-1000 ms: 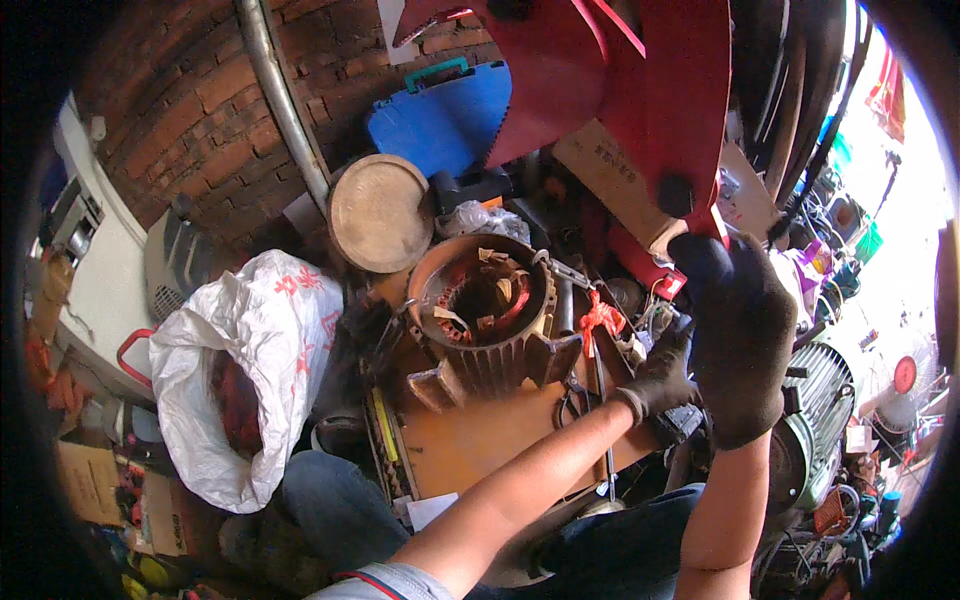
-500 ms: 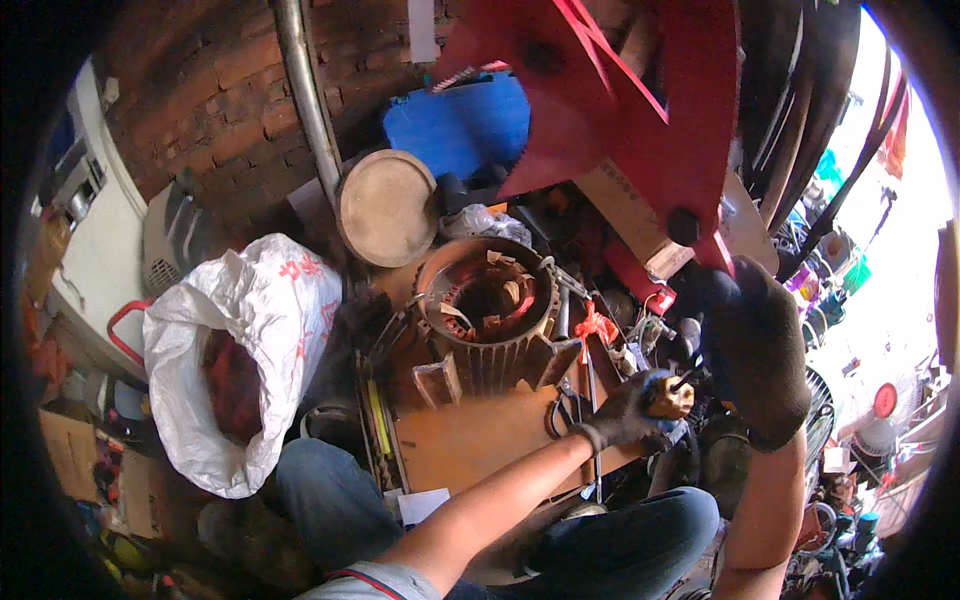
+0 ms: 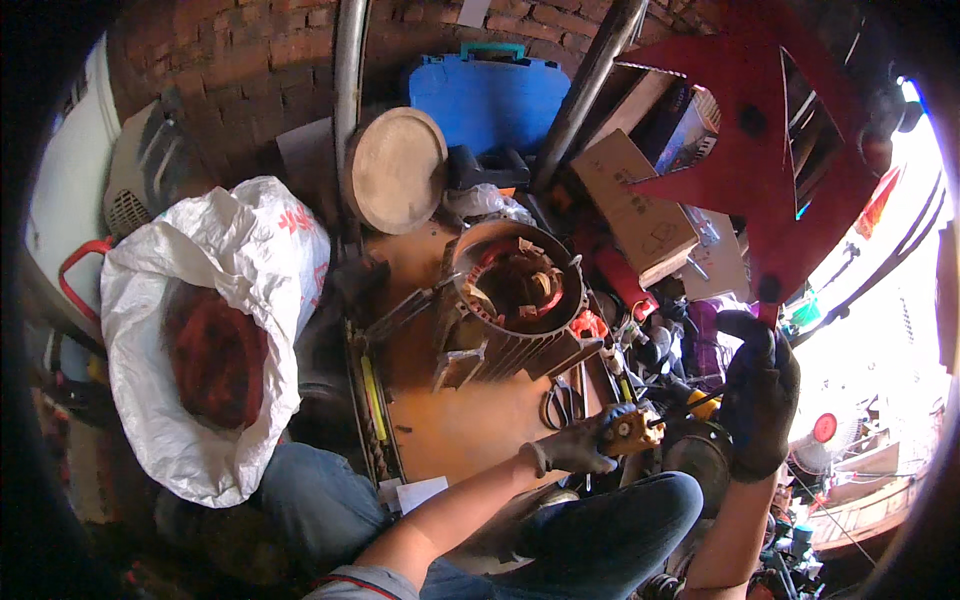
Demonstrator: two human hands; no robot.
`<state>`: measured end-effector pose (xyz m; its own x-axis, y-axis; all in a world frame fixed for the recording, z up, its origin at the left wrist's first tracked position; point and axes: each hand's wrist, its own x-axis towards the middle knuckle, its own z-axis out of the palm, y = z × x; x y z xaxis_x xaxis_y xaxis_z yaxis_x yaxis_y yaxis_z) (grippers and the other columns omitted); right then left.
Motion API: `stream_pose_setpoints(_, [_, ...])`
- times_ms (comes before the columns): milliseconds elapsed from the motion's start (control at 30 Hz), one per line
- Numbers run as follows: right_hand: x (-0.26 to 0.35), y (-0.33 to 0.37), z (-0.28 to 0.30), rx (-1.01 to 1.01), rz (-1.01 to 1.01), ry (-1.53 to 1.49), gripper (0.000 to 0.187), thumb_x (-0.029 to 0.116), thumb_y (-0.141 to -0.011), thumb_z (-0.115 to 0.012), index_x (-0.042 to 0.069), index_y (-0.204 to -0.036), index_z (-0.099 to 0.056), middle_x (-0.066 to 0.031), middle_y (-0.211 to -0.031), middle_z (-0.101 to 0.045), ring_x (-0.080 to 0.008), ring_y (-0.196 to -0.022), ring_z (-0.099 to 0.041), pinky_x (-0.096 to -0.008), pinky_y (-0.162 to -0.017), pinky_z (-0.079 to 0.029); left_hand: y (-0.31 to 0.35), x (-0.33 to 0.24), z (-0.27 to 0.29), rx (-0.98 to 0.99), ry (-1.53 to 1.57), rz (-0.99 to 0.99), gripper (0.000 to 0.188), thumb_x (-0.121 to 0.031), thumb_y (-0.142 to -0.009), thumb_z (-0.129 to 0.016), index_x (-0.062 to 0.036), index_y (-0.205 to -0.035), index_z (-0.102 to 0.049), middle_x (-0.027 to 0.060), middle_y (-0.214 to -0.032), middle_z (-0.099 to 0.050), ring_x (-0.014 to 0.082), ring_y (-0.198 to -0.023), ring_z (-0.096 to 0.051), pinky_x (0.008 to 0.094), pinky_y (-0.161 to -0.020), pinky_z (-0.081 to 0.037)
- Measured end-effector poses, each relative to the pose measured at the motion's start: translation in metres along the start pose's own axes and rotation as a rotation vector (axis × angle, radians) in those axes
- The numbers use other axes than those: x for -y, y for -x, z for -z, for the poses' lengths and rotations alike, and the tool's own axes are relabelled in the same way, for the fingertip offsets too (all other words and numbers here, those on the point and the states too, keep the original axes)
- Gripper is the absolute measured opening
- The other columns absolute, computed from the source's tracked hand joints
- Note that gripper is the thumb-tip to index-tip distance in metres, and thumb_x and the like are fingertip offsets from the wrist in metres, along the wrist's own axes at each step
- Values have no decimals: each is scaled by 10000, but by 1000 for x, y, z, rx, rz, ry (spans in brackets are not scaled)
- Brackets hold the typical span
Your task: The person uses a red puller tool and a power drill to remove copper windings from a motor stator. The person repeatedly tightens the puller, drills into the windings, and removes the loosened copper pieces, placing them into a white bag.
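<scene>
In my gloved left hand [image 3: 582,442] is a small yellow push-button control box [image 3: 632,431], with a black cable running from it to the right. My gloved right hand [image 3: 764,405] is raised, its fingers closed at the narrow lower end of a large red flat metal piece [image 3: 735,170]. That piece hangs at the upper right, with pointed claws and a slot. Beyond my left hand, a finned motor housing [image 3: 515,345] stands open end up on the wooden board [image 3: 470,425]. Wire windings and paper slips show inside it.
At left stands a white woven sack [image 3: 150,400] with reddish contents. Behind the housing are a round tan lid [image 3: 398,170], a blue case [image 3: 490,105] and a cardboard box [image 3: 640,205]. Pliers [image 3: 557,408] lie by the housing; a fan [image 3: 825,430] stands at far right.
The view has shifted. The red metal piece and my right hand have moved lower and to the right in the picture. My left hand still holds the yellow control box, now lower and further left.
</scene>
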<state>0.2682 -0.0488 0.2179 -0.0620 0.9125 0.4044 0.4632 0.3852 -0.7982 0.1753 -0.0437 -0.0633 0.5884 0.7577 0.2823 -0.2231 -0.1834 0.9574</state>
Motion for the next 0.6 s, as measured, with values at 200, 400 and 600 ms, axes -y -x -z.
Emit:
stream_pose_setpoints(200, [11, 8, -3, 115, -305, -491, 282, 357, -1048, -555, 83, -1011, -611, 45, -687, -490, -49, -465, -361, -228, -387, -273, 0, 34, -19, 157, 246, 34, 965, -230, -754, -864, -93, -1534, -313, 137, -1469, -489, 261, -1342, -494, 427, -1113, -417])
stream_pose_setpoints(400, [24, 19, -24, 202, -359, -804, 299, 353, -1081, -474, 134, -884, -526, 43, -629, -408, -72, -423, -329, -245, -368, -273, 8, 6, -24, 62, -61, 82, 881, -200, -743, -879, -53, -1444, -366, 177, -1364, -532, 294, -1287, -522, 427, -1107, -413])
stream_pose_setpoints(600, [22, 37, -56, 139, -321, -1005, 404, 430, -1094, -393, 93, -921, -532, 34, -580, -406, -80, -372, -311, -258, -317, -265, 7, 27, -37, 24, 133, 35, 849, -289, -754, -866, -37, -1403, -380, 219, -1348, -553, 357, -1277, -543, 434, -1083, -441])
